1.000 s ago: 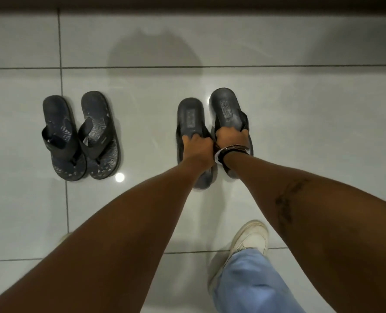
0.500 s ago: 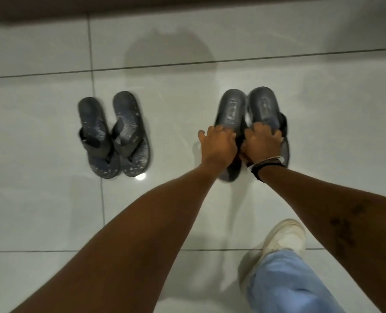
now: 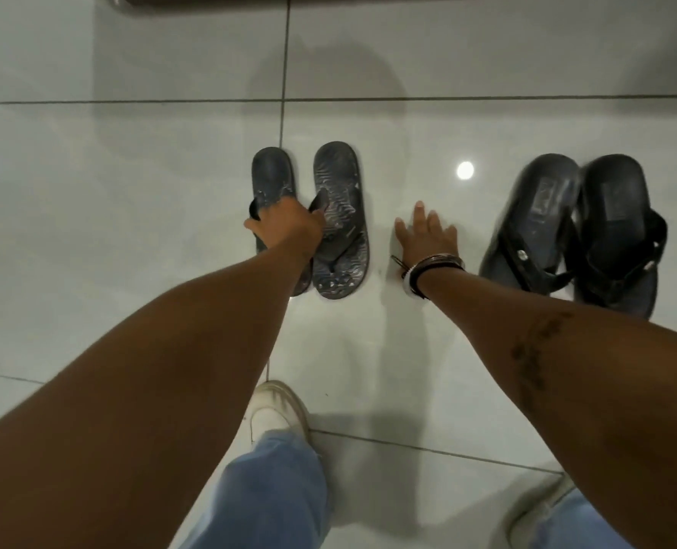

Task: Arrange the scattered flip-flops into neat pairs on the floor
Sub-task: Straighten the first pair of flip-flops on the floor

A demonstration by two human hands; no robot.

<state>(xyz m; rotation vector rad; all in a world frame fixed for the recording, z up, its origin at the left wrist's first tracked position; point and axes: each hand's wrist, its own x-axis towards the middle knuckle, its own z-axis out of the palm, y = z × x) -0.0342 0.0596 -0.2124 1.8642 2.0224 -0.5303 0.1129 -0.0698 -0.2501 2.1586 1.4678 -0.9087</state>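
The pair of plain black rubber flip-flops with a small printed label on each footbed point(image 3: 574, 235) now lies side by side on the glossy pale grey tiled floor point(image 3: 131, 192), edges touching and toes pointing the same way, with no hand on it; half a second ago both hands were pressed on its straps, so that pair has been let go and looks finished. Both hands have since shifted across to the other pair, the dark grey flip-flops with a wavy embossed pattern on the footbeds point(image 3: 341, 223), which sit close together to the left of the black ones. The left hand point(image 3: 285, 227) is curled down over the straps where the two grey sandals meet, though whether it truly grips a strap or only rests there cannot be told from here. The right hand point(image 3: 428, 235), with dark and white bands at the wrist, is flat and spread open, holding nothing, in the bare gap between the two pairs. Judging by this, what remains is a small straightening of the grey pair. The person's white sneaker point(image 3: 277, 410) and light blue trouser leg point(image 3: 265, 493) stand just behind.
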